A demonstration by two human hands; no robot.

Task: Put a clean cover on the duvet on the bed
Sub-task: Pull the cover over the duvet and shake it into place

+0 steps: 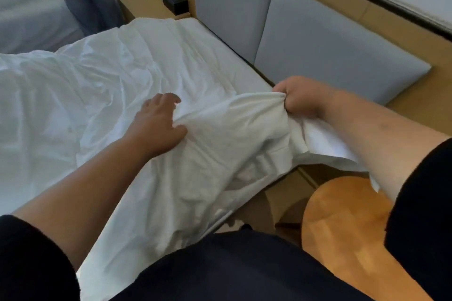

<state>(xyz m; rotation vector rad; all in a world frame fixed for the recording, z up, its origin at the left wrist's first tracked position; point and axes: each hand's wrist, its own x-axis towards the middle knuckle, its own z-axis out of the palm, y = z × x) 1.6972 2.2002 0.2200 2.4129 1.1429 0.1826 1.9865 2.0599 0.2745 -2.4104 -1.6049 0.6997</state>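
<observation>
Cover (227, 134): white, bunched at bed (110, 76) corner near headboard (318, 44). Fingers of my right hand (302, 96) clamped on gathered corner; left hand (159, 124) pinches fold beside it. Risk: corner slips from fist if I tug hard, duvet bunches inside. Count: one cover, two hands, two headboard panels.

We see soft, even indoor light, moderately bright, no hard glare. The crumpled white fabric bedding (117, 85) runs near overexposed, folds low in contrast. The grey padded headboard panels (318, 39) bow from wide-angle distortion. Overall image soft and smeared; the top-left corner is blurriest. Faint shadow lies under the bedding's hanging edge.
</observation>
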